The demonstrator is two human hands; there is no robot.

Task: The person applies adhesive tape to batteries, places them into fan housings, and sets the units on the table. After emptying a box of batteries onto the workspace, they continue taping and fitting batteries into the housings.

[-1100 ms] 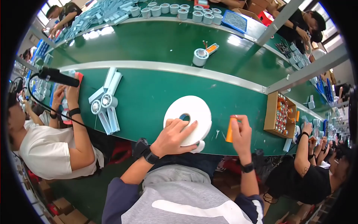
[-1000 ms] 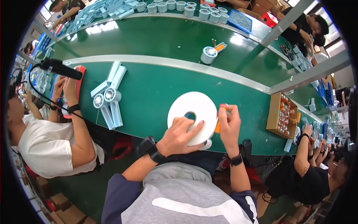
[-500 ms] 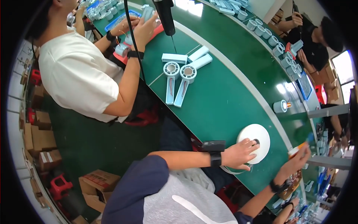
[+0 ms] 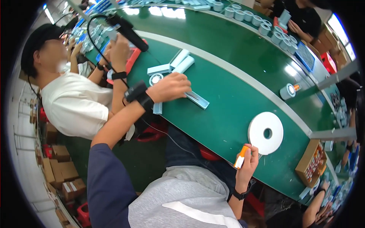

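My left hand [image 4: 171, 87] is closed over the round head of a light-blue handheld fan housing [image 4: 199, 101], whose open trough-like handle points out to the right with thin wires inside. The head itself is hidden under my fingers. Beside it, under my wrist, lies a second fan housing [image 4: 156, 78], partly covered by my arm. My right hand [image 4: 249, 167] pinches an orange cylindrical battery [image 4: 242, 152] with a white patch at its lower end, near the bench's front edge. A large white roll of tape [image 4: 262, 138] lies flat just beyond that hand.
Several light-blue handle covers [image 4: 182, 62] lie past my left hand, below a hanging electric screwdriver [image 4: 131, 34]. A box of small parts [image 4: 311, 163] stands at the right. A co-worker in a white shirt [image 4: 76, 102] sits at left. Across the bench stand several round housings [image 4: 262, 26].
My left hand has left the tape roll and moved left onto a fan housing, whose handle has swung to the right. My right hand has brought the orange battery nearer from the far right.
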